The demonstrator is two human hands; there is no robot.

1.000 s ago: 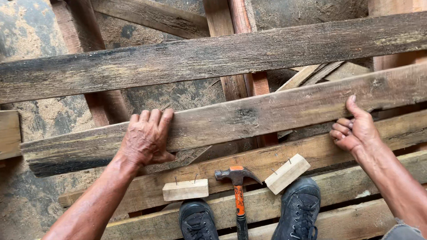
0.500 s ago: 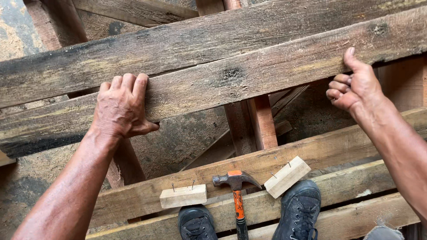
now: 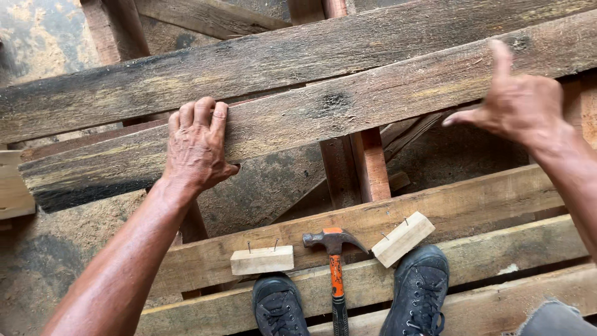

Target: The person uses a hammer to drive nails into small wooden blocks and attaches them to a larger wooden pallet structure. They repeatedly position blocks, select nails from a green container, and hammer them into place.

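Our left hand [image 3: 198, 148] presses flat on the weathered plank [image 3: 348, 106], fingers curled over its far edge. Our right hand [image 3: 519, 102] hovers spread beside it, gripping nothing. A hammer [image 3: 334, 261] lies between our shoes [image 3: 413, 289].

A rough carpentry or building site is shown, probably outdoors. Weathered planks [image 3: 348, 106] are laid across wooden joists [image 3: 370, 165] above bare, dusty ground [image 3: 37, 261], so an open timber frame is formed. A claw hammer [image 3: 336, 261] with an orange handle and two small wood blocks [image 3: 262, 260] with nails driven in are seen lying on the boards.
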